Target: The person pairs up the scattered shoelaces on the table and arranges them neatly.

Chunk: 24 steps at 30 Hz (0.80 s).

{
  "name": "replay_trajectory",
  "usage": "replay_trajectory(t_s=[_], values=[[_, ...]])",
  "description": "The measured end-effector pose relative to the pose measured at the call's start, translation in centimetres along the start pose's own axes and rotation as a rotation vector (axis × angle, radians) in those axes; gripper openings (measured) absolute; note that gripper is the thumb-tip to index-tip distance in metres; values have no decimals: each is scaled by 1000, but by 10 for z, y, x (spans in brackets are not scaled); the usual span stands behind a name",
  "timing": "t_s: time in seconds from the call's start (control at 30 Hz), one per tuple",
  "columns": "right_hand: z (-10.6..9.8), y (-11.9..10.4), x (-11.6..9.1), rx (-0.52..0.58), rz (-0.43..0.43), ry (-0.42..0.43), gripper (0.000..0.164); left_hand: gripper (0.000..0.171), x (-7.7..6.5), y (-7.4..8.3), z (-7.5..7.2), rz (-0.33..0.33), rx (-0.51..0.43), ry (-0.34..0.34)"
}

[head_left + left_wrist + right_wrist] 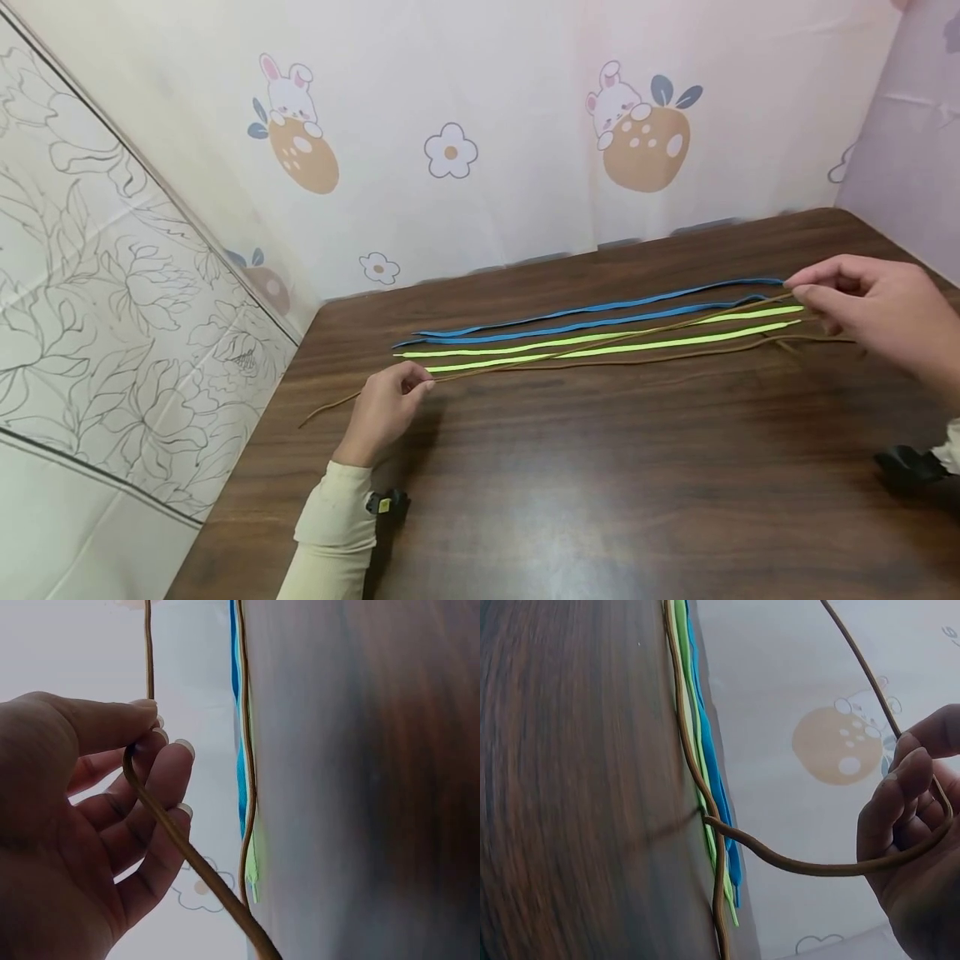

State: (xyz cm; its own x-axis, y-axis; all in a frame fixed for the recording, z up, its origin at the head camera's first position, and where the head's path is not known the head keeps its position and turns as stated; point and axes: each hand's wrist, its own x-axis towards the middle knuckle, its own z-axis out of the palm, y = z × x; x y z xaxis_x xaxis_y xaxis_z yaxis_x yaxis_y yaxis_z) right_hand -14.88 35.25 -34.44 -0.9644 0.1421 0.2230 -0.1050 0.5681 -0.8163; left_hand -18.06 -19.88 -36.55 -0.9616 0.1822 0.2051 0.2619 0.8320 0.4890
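Observation:
Between both hands a round brown shoelace (201, 864) stretches above the table, slanting over the other laces in the head view. My left hand (386, 412) pinches it between thumb and fingertips; its tail runs left past the hand. My right hand (892, 308) pinches the same lace farther right, and the end loops below the palm in the right wrist view. A second brown shoelace (660, 359) lies on the table, nearest to me. Beyond it lie two flat yellow-green shoelaces (637, 347), then two blue shoelaces (585, 310), all roughly parallel.
The dark wooden table (525, 483) has its back edge against a wall covering (517, 75) printed with rabbits and flowers. A panel with flower line drawings (135, 292) stands along the left side. A pale purple wall (907, 167) borders the right.

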Motion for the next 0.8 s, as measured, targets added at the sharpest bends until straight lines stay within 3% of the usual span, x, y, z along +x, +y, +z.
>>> replay_trajectory(t_s=[0.17,0.33,0.57,0.8], values=[[-6,6,4,68,-53,37,7,7,0,-4,-1,-25,-10,-21],[-10,11,8,200,-123,73,14,7,1,-8,-1,-49,-11,-50],[-15,11,5,183,-162,113,30,3,2,-14,-4,-74,-3,-54],[-23,15,6,181,-167,122,30,7,3,-19,-9,-73,16,-90]])
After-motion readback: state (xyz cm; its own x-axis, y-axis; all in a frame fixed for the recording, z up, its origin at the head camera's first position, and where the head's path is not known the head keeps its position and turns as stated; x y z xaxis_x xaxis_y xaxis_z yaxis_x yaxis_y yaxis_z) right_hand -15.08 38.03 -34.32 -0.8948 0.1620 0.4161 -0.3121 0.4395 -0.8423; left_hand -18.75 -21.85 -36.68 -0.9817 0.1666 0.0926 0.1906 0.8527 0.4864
